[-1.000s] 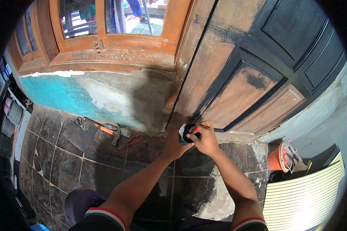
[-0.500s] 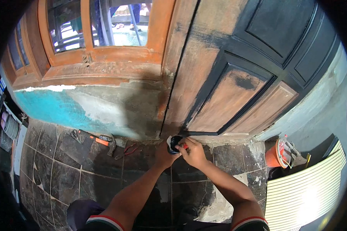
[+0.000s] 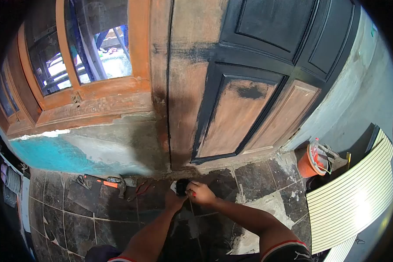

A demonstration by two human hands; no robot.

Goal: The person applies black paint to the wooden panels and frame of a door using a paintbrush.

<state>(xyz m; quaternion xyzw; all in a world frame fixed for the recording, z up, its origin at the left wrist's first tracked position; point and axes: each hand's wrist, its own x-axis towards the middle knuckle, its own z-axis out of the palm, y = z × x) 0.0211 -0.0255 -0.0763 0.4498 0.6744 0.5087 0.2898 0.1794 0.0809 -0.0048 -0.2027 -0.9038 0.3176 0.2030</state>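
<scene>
My left hand (image 3: 174,201) grips a small cup of black paint (image 3: 180,187) held low over the tiled floor, just in front of the door's foot. My right hand (image 3: 201,193) is closed on a small red-handled brush (image 3: 192,192) whose tip sits at the cup. Ahead stands a wooden door (image 3: 225,118), its frames and upper panels painted black, its lower panels and left stile still bare brown wood.
A hammer (image 3: 118,182), pliers (image 3: 139,188) and other hand tools lie on the dark floor tiles at the left. An orange bucket (image 3: 309,162) stands at the right beside white slatted panels (image 3: 358,196). A wooden-framed window (image 3: 96,56) sits above a grey and turquoise wall.
The view has tilted upward, so my hands with the cup and brush now sit lower in the frame and more of the door shows. Both hands keep their hold.
</scene>
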